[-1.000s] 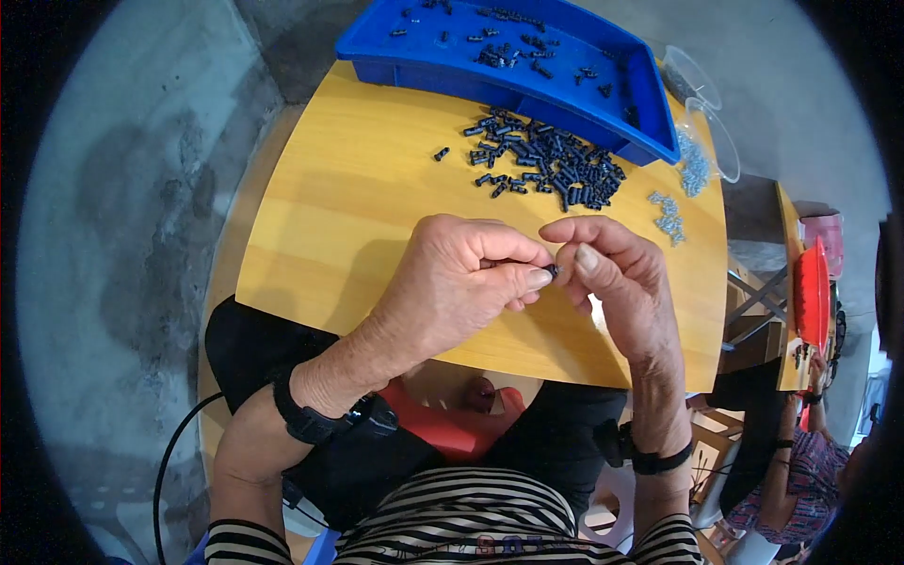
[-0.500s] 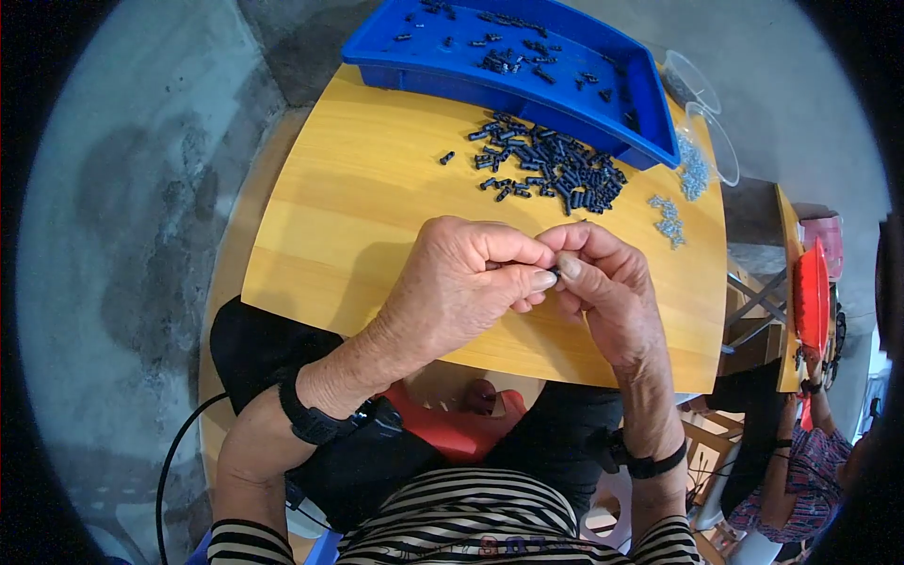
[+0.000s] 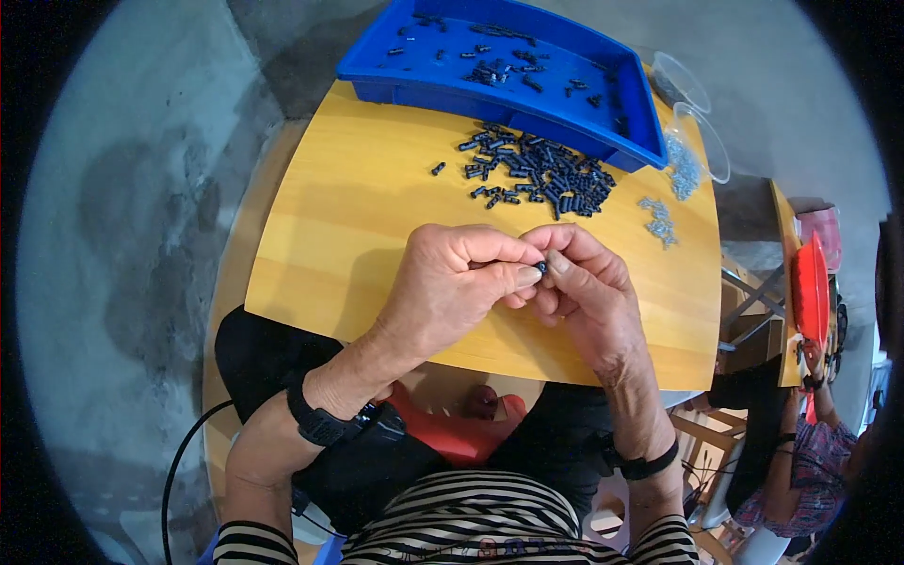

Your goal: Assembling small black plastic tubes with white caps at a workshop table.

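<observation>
Over the near part of the yellow table (image 3: 320, 254), my left hand (image 3: 457, 287) and my right hand (image 3: 589, 287) meet fingertip to fingertip. Between them is a small black cylindrical part (image 3: 541, 267), mostly hidden by the fingers. Thumb and forefinger of each hand pinch it. Beyond my hands lies a heap of black cylindrical parts (image 3: 556, 174), with one single black part (image 3: 438, 169) apart to its left. To the right of the heap is a small scatter of clear little pieces (image 3: 659, 224).
A blue tray (image 3: 424, 94) holding loose black parts stands at the table's far edge. Tipped clear tubs (image 3: 702, 141) with small clear pieces lie at the far right. Another person (image 3: 800, 471) sits at right near a red tray (image 3: 810, 292). A wall (image 3: 122, 235) rises at left.
The whole view has shifted slightly. My hands keep their pinch on the small part, and a little more of its dark end shows between the fingertips.
</observation>
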A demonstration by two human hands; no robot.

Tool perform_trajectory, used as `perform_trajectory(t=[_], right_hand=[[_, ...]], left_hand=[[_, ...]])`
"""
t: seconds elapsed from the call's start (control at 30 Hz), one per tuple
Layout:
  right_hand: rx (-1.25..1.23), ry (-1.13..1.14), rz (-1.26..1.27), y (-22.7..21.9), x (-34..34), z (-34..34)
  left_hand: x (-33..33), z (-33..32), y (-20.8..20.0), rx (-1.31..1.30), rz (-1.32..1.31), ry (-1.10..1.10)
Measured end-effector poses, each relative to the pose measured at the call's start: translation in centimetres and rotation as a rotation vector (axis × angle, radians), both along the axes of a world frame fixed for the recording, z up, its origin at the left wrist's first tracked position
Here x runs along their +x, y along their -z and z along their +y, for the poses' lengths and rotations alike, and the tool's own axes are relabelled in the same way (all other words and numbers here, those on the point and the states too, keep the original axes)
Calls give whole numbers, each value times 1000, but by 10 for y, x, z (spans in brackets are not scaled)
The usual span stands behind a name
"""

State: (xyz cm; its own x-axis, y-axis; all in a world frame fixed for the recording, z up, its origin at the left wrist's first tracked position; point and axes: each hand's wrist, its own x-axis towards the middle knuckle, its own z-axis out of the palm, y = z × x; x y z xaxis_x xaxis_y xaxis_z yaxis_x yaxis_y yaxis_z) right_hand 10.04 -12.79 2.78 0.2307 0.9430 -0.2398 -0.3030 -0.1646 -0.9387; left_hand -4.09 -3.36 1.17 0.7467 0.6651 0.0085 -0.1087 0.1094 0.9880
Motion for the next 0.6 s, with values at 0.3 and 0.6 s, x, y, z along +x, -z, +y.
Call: perform_trajectory(t=[0.3, 0.6], right_hand=[[40, -22, -260, 2, -3, -3], [130, 95, -491, 9, -16, -29]], left_hand=[[1, -1, 0, 13, 49, -2], [-10, 8, -4, -78, 49, 23]])
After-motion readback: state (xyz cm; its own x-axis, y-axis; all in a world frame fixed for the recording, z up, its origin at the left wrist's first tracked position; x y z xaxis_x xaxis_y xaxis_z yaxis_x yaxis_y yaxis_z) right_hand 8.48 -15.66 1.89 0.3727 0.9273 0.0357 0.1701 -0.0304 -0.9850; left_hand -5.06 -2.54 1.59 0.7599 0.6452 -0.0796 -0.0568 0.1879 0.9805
